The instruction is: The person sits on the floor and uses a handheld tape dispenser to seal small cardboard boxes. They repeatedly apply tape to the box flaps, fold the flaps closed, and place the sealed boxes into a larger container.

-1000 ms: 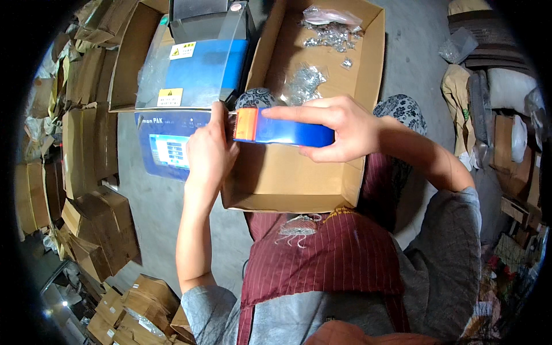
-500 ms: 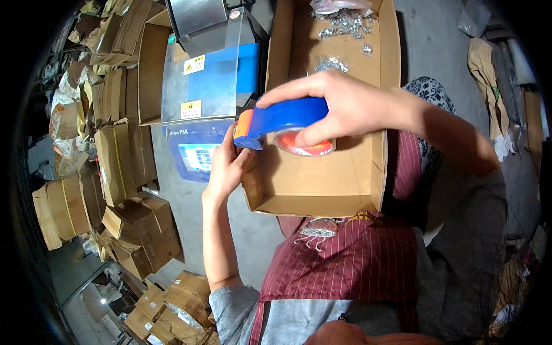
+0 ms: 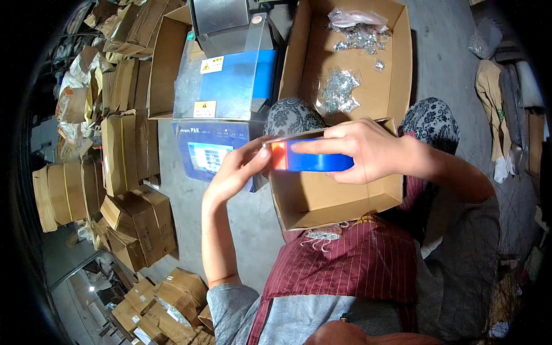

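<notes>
In my right hand (image 3: 365, 152) is a blue tape dispenser (image 3: 322, 156), gripped from above with the index finger stretched along its top. Its orange front end (image 3: 278, 156) sits against the left wall of an open cardboard box (image 3: 322, 198) on my lap. My left hand (image 3: 238, 169) pinches that box's upper left edge, thumb close to the dispenser's orange end; its other fingers are partly hidden behind the wall. Beyond my knees stands a larger cardboard tray (image 3: 376, 75) holding small clear packets (image 3: 339, 92) of shiny parts.
To the left stands a blue machine (image 3: 218, 152) with a lit screen and a clear cover. Cardboard cartons (image 3: 138, 227) are piled further left and at the lower left (image 3: 167, 302). A pink plastic bag (image 3: 356, 20) lies at the far end of the tray. Folded cloths (image 3: 491, 109) are at right.
The dispenser has turned and moved right and down, onto the near box's left wall. The near box now shows apart from the far tray, with my knee between. The left hand has shifted right.
</notes>
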`<move>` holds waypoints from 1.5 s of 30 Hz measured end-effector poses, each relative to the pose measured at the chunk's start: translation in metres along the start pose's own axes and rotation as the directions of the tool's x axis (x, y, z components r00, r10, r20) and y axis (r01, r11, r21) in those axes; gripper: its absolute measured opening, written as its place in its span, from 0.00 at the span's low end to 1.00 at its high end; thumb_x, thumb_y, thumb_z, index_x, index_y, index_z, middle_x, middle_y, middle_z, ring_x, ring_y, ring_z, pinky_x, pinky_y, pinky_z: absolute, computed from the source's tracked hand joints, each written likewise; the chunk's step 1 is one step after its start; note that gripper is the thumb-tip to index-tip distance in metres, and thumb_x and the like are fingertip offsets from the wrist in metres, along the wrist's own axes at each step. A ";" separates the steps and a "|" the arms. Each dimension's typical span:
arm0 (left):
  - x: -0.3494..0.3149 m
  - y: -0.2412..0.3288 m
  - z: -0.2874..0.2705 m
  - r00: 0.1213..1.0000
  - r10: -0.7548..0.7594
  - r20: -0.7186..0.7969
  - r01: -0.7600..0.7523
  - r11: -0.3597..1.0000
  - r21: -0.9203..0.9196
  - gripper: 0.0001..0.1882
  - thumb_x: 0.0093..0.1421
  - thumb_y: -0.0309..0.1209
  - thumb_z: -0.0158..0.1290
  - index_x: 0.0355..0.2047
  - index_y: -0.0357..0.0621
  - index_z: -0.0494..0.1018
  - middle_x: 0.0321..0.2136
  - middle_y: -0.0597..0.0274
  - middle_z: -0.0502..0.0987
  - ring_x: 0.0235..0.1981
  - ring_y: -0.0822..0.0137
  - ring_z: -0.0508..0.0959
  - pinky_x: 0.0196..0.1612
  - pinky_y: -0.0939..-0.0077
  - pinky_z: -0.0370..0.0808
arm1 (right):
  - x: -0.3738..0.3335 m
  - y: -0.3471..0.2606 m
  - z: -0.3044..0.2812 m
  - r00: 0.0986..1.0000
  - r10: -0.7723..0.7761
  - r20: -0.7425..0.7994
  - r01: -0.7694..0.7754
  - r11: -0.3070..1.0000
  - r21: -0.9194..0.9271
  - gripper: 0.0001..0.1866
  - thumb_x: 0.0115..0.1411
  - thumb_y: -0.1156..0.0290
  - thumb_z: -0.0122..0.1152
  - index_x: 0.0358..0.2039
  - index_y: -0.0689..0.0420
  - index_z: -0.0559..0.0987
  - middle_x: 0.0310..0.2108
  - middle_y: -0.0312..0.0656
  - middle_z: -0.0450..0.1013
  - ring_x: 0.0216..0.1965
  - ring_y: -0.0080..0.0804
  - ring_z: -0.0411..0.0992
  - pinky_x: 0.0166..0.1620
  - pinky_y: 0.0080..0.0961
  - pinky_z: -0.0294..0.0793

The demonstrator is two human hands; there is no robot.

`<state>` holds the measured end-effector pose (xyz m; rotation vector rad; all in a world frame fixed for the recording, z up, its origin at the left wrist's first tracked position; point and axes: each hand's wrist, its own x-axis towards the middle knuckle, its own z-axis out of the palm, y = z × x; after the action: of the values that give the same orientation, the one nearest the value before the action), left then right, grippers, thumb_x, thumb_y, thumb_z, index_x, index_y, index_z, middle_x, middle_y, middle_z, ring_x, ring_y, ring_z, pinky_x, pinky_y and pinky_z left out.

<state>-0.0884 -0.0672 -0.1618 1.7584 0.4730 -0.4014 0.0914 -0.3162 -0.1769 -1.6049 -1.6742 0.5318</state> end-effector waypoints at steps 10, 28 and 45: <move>-0.001 -0.012 0.008 0.993 0.082 -0.088 -0.078 0.996 0.043 0.24 0.72 0.40 0.50 0.59 0.34 0.71 0.45 0.58 0.81 0.45 0.72 0.76 0.51 0.74 0.74 | -0.005 0.000 -0.021 0.999 0.017 0.046 -0.022 0.992 0.122 0.35 0.52 0.67 0.66 0.64 0.42 0.74 0.33 0.49 0.77 0.32 0.44 0.78 0.36 0.35 0.79; -0.007 -0.042 0.015 0.970 0.095 -0.223 -0.109 0.993 -0.053 0.22 0.69 0.42 0.53 0.56 0.38 0.74 0.28 0.69 0.78 0.31 0.79 0.72 0.36 0.80 0.72 | -0.007 0.004 -0.049 0.986 -0.144 0.080 0.136 0.986 0.097 0.32 0.44 0.75 0.71 0.54 0.45 0.82 0.29 0.44 0.76 0.26 0.41 0.74 0.32 0.34 0.75; 0.008 -0.004 0.044 0.873 0.031 -0.486 0.162 0.923 0.349 0.14 0.63 0.36 0.52 0.46 0.43 0.69 0.33 0.34 0.80 0.39 0.33 0.79 0.41 0.47 0.75 | 0.081 -0.040 0.003 0.976 0.039 0.212 -0.016 0.994 -0.109 0.21 0.46 0.61 0.64 0.43 0.53 0.83 0.24 0.52 0.76 0.26 0.54 0.77 0.32 0.45 0.78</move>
<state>-0.0843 -0.1083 -0.1797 2.2384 0.8615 -0.0900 0.0677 -0.2416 -0.1310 -1.6992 -1.8693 0.6589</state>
